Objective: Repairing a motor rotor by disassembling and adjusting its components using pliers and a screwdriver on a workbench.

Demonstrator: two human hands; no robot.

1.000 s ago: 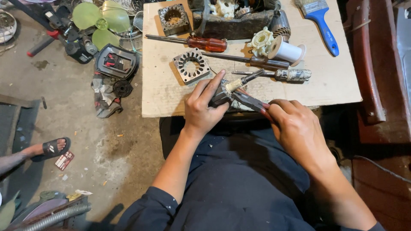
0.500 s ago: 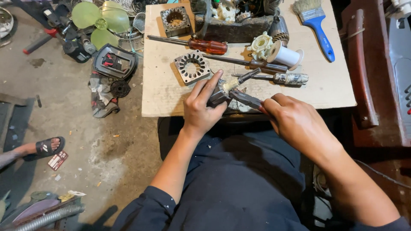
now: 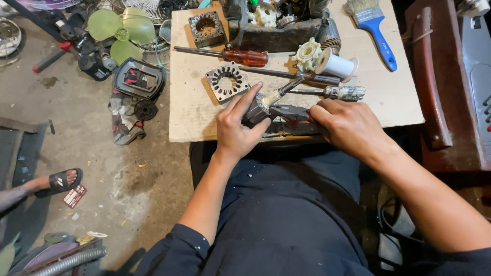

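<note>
The left hand [image 3: 236, 128] gripped a small motor part [image 3: 257, 108] at the near edge of the wooden board [image 3: 194, 110]. Its thin shaft pointed up and right. The right hand [image 3: 350, 125] squeezed pliers [image 3: 287, 111], lying sideways, pointing left at the part.

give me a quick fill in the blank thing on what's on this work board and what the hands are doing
1. The paintbrush at the far right of the wooden board has a ____ handle.
2. The screwdriver lying near the stator core has a ____ handle.
3. The left hand grips a small motor part while the right hand holds ____ against it.
4. The green fan blade lies on the ____, left of the board.

Missing words: blue; red; pliers; floor
</note>
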